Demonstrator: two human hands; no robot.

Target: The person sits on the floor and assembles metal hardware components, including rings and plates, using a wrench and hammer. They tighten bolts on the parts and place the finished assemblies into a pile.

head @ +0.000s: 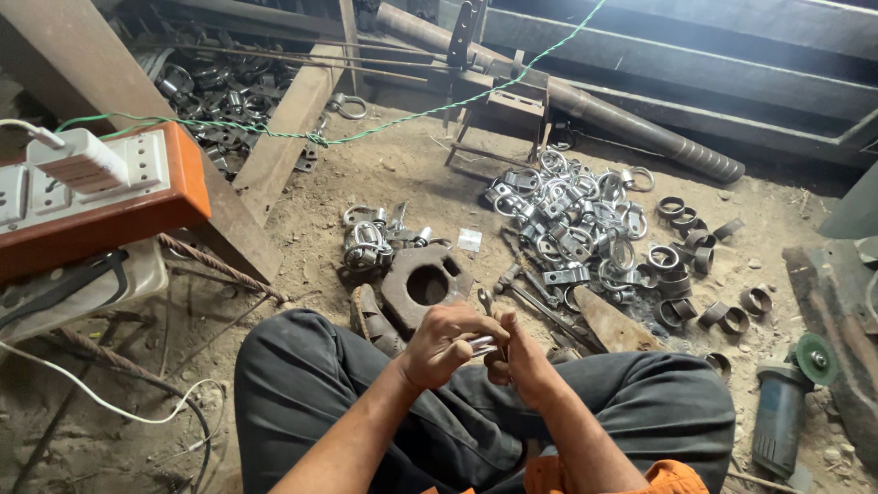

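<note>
Metal clamp piece (pixel 482 345), low in the frame's centre, is grasped between both hands above the lap: left hand (pixel 445 343) fingers clenched around it, right hand (pixel 519 355) pinching its far end. Fitting seems underway; steady alignment looks needed next. Finished clamps (pixel 572 229) lie piled on the floor (pixel 402 174) upper right.

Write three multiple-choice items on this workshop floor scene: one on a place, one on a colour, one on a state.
1. The angle grinder lies
A. at the person's right
B. on the power strip
C. in the left hand

2. The power strip's casing is
A. blue
B. orange
C. black

3. The small metal piece is
A. lying in the pile
B. held between both hands
C. hanging from the cord

Answers: 1 A, it rests on the dirt at lower right. 2 B, orange sides show. 3 B, left hand and right hand grip it.
</note>
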